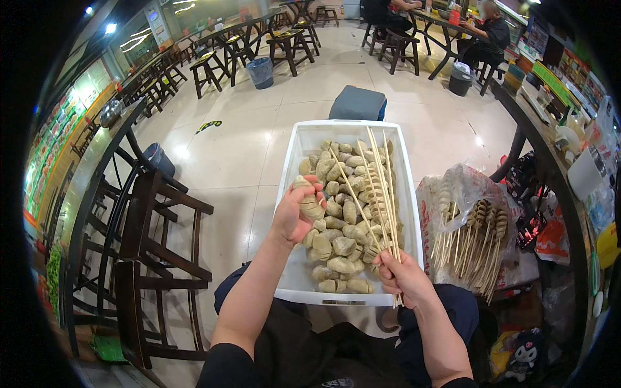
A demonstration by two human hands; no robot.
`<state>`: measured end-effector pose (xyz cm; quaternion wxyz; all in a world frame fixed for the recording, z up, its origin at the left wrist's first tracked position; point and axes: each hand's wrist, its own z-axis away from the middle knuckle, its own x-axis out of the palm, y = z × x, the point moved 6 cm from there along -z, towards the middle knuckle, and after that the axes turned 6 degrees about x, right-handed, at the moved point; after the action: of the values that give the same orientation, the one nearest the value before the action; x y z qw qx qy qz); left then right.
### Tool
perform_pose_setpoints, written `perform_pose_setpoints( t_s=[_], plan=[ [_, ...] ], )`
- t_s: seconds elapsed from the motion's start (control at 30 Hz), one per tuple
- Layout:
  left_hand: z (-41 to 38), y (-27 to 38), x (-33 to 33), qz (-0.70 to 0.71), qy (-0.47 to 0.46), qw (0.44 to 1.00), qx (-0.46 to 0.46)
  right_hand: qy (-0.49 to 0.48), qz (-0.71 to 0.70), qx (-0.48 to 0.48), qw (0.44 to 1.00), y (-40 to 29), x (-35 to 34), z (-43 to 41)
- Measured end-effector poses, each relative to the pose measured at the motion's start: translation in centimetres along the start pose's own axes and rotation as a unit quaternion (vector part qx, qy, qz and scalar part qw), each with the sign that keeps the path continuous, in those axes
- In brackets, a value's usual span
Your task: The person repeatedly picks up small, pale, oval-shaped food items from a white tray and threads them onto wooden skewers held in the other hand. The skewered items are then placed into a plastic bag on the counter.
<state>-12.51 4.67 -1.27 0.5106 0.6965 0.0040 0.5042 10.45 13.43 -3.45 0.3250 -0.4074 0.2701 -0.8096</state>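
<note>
My left hand holds a pale, rounded food piece with slits cut across it, over the left side of a white plastic tub. In the tub lies a heap of similar greenish-beige pieces, some of them scored. My right hand, at the tub's near right corner, grips a fanned bundle of thin wooden skewers that point away from me. A row of sliced food shows among the skewers; whether it is threaded on one of them I cannot tell for certain.
Right of the tub, skewered spiral pieces lie partly under clear plastic. A grey-blue stool stands beyond the tub. Dark wooden stools are at left, a cluttered table at right. People sit at a far table.
</note>
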Motion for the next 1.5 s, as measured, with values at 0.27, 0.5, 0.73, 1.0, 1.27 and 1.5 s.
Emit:
perform_pose_setpoints(
  t_s=[0.27, 0.5, 0.73, 1.0, 1.27, 1.5],
  plan=[
    [0.0, 0.2, -0.7, 0.197, 0.057, 0.973, -0.107, -0.016, 0.023, -0.001, 1.000, 0.3, 0.3, 0.0],
    [-0.5, 1.2, -1.8, 0.308, 0.061, 0.947, -0.066, -0.034, 0.055, 0.015, 0.998, 0.6, 0.9, 0.6],
    [-2.2, 4.1, -4.9, 0.268, 0.099, 0.958, 0.030, -0.026, 0.109, 0.042, 0.993, 1.6, 1.4, 1.1],
    [-2.0, 6.4, -7.6, 0.315, 0.199, 0.927, 0.045, -0.018, 0.153, 0.063, 0.986, 2.4, 1.7, 0.9],
    [-2.3, 5.7, -8.3, 0.323, 0.174, 0.930, 0.025, -0.005, 0.167, 0.063, 0.984, 2.8, 2.2, 0.5],
    [-2.2, 5.3, -7.6, 0.303, 0.204, 0.931, 0.022, 0.000, 0.172, 0.063, 0.983, 2.6, 2.3, 0.5]
  ],
)
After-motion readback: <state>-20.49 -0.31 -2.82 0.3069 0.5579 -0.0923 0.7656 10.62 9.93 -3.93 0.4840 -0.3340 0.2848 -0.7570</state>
